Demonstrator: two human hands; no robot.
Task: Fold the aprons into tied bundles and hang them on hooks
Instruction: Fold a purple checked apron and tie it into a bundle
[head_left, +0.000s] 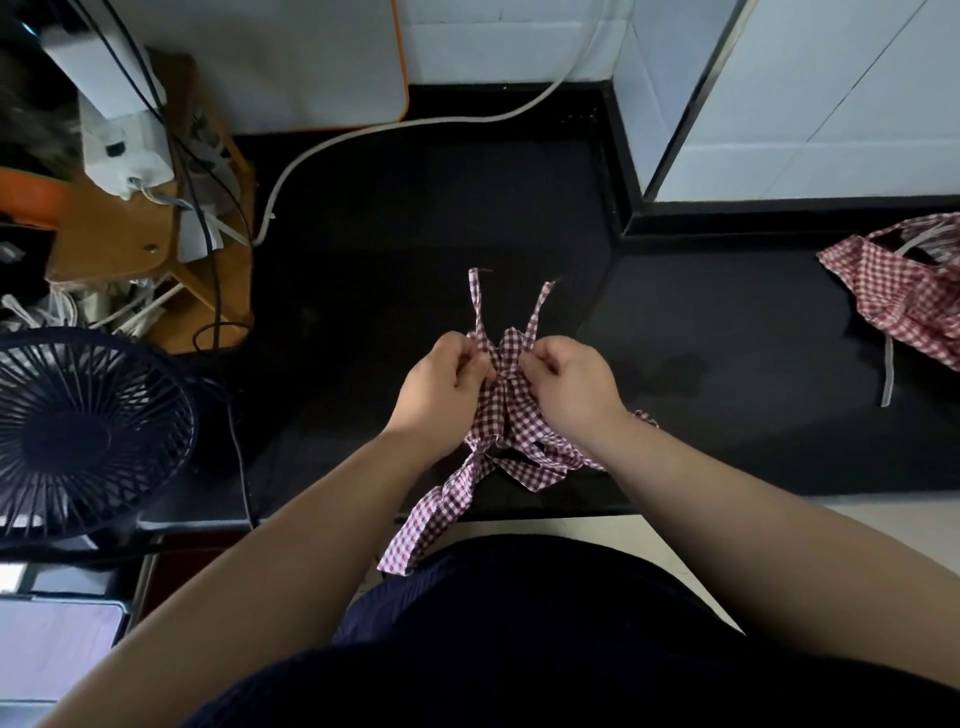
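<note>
**Both hands pinch the knot of a checked apron bundle**

At the far left a dark desk fan stands beside a wooden stool draped with cables. A white cable curves across the back of the black countertop. In the middle, the left hand has its fingers curled, pinching the red-and-white gingham apron at its knot. The apron lies bunched on the counter near the front edge. Two strap ends point away from the person, and a wider band hangs over the edge. The right hand pinches the same knot from the other side. Well apart at the far right, a second gingham apron lies loose on the counter.
</note>
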